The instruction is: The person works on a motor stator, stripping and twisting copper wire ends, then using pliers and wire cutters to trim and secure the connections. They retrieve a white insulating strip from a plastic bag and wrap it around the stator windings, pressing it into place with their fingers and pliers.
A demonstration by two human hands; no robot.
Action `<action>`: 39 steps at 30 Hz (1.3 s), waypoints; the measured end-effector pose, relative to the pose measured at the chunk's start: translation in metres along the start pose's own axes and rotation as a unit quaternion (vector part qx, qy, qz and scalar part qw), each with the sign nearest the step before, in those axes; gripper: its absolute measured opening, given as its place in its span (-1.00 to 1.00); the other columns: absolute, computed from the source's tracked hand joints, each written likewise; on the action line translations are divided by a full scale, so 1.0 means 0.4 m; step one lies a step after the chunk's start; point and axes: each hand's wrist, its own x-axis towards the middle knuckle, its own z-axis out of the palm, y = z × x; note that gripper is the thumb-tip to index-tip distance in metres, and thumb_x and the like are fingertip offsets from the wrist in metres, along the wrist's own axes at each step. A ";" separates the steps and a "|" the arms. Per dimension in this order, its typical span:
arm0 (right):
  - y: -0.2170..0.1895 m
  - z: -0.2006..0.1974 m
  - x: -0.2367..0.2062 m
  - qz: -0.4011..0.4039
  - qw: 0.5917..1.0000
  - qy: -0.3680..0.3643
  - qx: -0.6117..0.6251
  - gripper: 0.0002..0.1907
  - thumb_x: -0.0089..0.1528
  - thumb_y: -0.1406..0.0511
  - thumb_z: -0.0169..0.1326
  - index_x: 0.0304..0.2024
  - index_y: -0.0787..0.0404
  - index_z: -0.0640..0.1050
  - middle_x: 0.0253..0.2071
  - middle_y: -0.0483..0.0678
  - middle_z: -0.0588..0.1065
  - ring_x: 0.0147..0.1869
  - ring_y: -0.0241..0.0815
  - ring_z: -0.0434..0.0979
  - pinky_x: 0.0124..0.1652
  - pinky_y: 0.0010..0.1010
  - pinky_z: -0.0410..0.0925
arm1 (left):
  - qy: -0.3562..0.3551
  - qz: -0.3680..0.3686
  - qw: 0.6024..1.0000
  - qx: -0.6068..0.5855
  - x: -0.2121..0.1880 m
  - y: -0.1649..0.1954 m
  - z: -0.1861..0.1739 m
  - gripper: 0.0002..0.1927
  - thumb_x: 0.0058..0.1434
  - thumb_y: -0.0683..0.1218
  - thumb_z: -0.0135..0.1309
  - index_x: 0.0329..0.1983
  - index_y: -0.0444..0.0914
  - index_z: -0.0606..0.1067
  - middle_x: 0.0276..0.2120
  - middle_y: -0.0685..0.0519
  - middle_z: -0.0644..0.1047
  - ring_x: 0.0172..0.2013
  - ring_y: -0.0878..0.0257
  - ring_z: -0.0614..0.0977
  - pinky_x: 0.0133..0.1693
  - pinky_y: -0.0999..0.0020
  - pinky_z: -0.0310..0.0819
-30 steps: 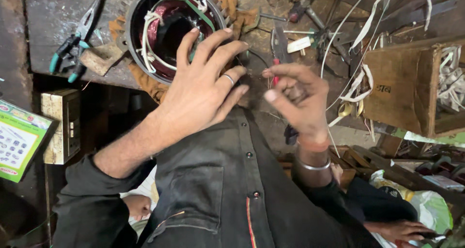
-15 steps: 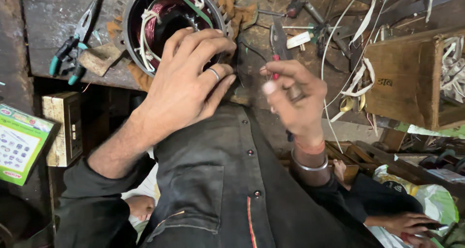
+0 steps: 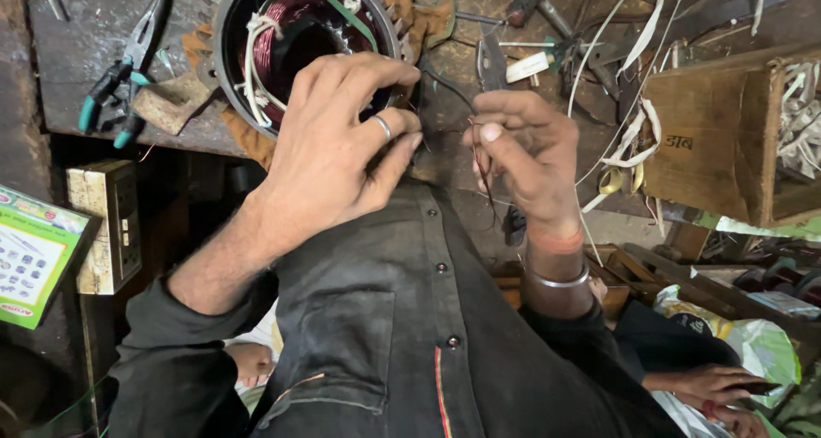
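Note:
A motor stator [image 3: 282, 36] with copper windings and white and green leads lies on the worn workbench [image 3: 77, 53]. My left hand [image 3: 333, 147], a ring on one finger, rests over the stator's near rim with its fingers curled and pinched together toward a thin wire [image 3: 473, 151]. My right hand [image 3: 522, 156], a bracelet on its wrist, pinches that wire between thumb and fingers. It also grips a knife-like tool whose blade [image 3: 492, 62] sticks up above the fingers. A black lead [image 3: 445, 87] runs from the stator to the gap between my hands.
Green-handled pliers [image 3: 120, 87] and a wood block [image 3: 167, 104] lie left of the stator. A wooden box [image 3: 710, 139] with white strips stands at right, a switch box [image 3: 107, 224] and a printed card [image 3: 34, 254] at left. Another person's hand [image 3: 710, 387] shows at lower right.
My left hand's fingers, spread a second ago, have curled in and pinched together. My right hand has kept its grip and shifted slightly toward the left hand.

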 end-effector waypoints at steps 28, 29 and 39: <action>0.073 0.041 -0.075 0.129 0.953 0.068 0.266 -0.74 0.38 0.37 0.11 0.09 0.40 0.55 -0.16 0.01 0.56 -0.25 -0.21 0.60 -0.32 -0.45 0.45 | 0.024 0.073 0.994 0.079 -0.020 -0.005 0.106 -0.67 0.18 -0.12 0.31 0.01 -0.18 0.59 0.15 0.07 0.49 0.31 0.05 0.43 0.38 -0.32 0.06; 0.065 0.042 -0.079 0.104 0.967 0.051 0.229 -0.71 0.35 0.41 0.13 0.11 0.41 0.53 -0.13 -0.01 0.55 -0.25 -0.23 0.59 -0.30 -0.46 0.45 | 0.022 0.076 0.994 0.080 -0.020 -0.004 0.111 -0.67 0.18 -0.12 0.30 0.02 -0.19 0.59 0.14 0.07 0.49 0.31 0.06 0.43 0.38 -0.33 0.05; -0.007 0.054 -0.050 0.012 1.000 0.014 -0.010 -0.66 0.31 0.54 0.14 0.15 0.43 0.52 -0.11 -0.05 0.56 -0.18 -0.35 0.59 -0.22 -0.53 0.51 | 0.032 0.109 0.982 0.154 -0.017 0.006 0.134 -0.77 0.24 -0.17 0.15 -0.06 -0.34 0.59 0.06 0.02 0.50 0.25 0.05 0.49 0.36 -0.28 0.15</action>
